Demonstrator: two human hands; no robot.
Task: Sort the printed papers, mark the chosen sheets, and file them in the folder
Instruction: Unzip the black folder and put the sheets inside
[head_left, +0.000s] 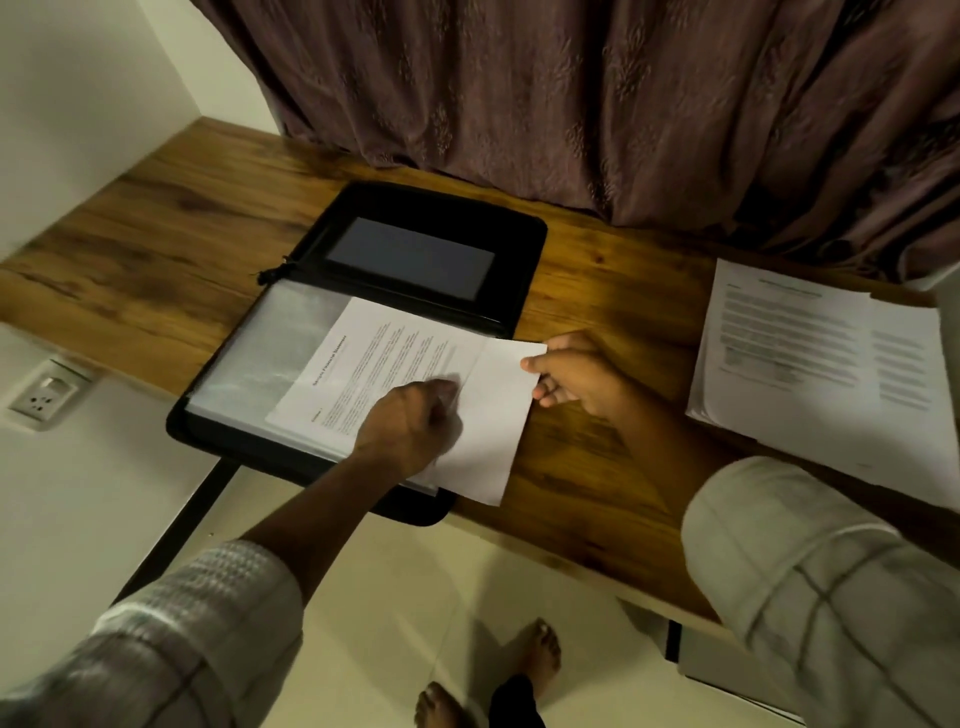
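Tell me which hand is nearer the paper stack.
Right. The right hand pinches the sheet corner, just left of the paper stack; the left hand rests farther left on the sheet.

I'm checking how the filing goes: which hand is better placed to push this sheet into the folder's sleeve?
Probably the right hand: it pinches the sheet's outer corner. The left hand rests on the sheet over the folder.
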